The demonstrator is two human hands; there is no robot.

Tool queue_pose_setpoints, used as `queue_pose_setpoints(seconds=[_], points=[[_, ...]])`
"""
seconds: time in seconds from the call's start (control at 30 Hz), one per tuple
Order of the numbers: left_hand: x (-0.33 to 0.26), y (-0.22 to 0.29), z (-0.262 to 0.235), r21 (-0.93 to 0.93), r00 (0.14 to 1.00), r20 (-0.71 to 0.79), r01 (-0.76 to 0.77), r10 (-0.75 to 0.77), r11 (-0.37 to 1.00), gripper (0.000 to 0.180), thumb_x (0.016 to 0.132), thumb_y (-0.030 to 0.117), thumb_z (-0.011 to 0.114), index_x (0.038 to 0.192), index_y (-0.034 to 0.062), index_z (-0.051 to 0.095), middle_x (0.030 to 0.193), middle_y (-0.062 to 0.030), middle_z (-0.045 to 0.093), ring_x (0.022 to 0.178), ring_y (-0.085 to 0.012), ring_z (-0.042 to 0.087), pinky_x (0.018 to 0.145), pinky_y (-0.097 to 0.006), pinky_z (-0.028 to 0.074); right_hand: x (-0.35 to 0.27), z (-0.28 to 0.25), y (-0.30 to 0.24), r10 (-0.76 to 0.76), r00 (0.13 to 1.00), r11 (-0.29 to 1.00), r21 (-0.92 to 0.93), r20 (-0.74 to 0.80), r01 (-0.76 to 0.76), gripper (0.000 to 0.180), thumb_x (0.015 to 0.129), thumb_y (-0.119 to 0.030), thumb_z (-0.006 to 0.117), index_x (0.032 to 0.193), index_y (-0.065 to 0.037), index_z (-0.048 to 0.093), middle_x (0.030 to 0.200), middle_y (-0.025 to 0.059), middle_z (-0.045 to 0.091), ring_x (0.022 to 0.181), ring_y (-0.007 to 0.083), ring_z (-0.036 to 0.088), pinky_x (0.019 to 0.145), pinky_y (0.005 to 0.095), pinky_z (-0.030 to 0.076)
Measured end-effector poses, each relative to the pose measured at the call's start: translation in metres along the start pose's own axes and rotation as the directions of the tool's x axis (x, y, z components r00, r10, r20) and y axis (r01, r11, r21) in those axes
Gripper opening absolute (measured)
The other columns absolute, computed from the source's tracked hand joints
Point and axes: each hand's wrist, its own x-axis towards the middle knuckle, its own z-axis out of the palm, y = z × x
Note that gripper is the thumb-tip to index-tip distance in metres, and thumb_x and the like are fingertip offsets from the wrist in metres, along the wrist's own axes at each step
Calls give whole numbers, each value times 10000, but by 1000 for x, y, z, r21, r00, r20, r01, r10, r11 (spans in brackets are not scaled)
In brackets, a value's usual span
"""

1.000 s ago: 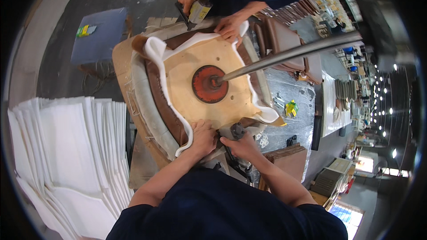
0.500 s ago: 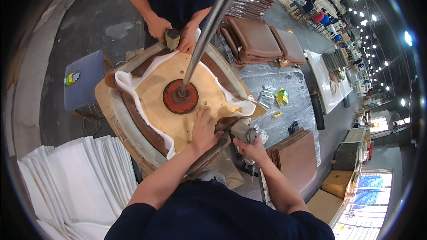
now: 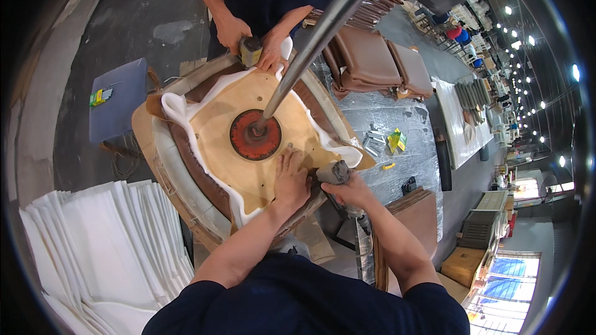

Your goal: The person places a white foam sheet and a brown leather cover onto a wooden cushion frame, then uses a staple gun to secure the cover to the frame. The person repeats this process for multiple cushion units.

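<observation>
A pale wooden seat board [image 3: 214, 121] lies with white padding [image 3: 176, 111] and brown leather-like cover [image 3: 200, 160] around its edges. On the board's middle presses a round red disc [image 3: 239, 144] at the end of a slanting metal rod [image 3: 323, 38]. My left hand [image 3: 292, 183] rests on the board's near right edge, fingers apart, the thumb by the folded brown cover. Gripped in my right hand [image 3: 351, 191] is a grey staple gun [image 3: 333, 174], its nose close to that edge beside my left thumb. The exact contact is hidden.
Across the board, a co-worker's hands [image 3: 233, 31] hold another staple gun [image 3: 250, 51] at the far edge. A plastic-covered table [image 3: 363, 111] at right bears brown cushions [image 3: 366, 59] and loose staple strips [image 3: 374, 141]. White padding sheets [image 3: 99, 242] are stacked at left, near a blue-grey stool [image 3: 115, 118].
My right hand has brought the staple gun left, closer to my left hand and the board's edge. My left hand stays on the board. The whole view has shifted slightly.
</observation>
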Motion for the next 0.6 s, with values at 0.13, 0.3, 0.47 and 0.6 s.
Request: queue_pose_setpoints(seconds=[0.13,0.3,0.47,0.6], points=[[2,-2,5,-43,1000,-30,7,-8,999,190,920,176,757,1011,13,793,1644,-196,472,1671,-457,263,1372,-629,185,4,-2,-15,-34,999,995,-94,2,34,443,934,-377,901,1129,-10,750,762,78,745,545,149,673,515,331,547],[7,-2,10,-63,997,-77,13,-18,998,170,913,161,752,996,13,777,1637,-196,481,1670,-462,270,1369,-633,183,9,-8,-31,-6,1000,994,-107,31,10,478,934,-361,899,1201,-1,735,764,67,732,551,149,670,509,331,552],[11,-2,16,-51,995,-86,36,-40,998,167,929,161,743,1008,19,779,1642,-189,481,1683,-456,256,1369,-630,177,14,-10,-32,-92,994,995,-31,50,94,469,928,-345,910,1207,-8,740,762,63,720,553,148,662,516,337,553],[11,-2,18,-25,994,-90,54,-56,998,171,947,165,733,1021,20,787,1672,-182,467,1700,-433,240,1370,-623,173,18,-12,-45,7,999,978,-206,34,1,473,926,-365,911,1186,-4,749,772,78,738,557,162,682,542,354,568]])
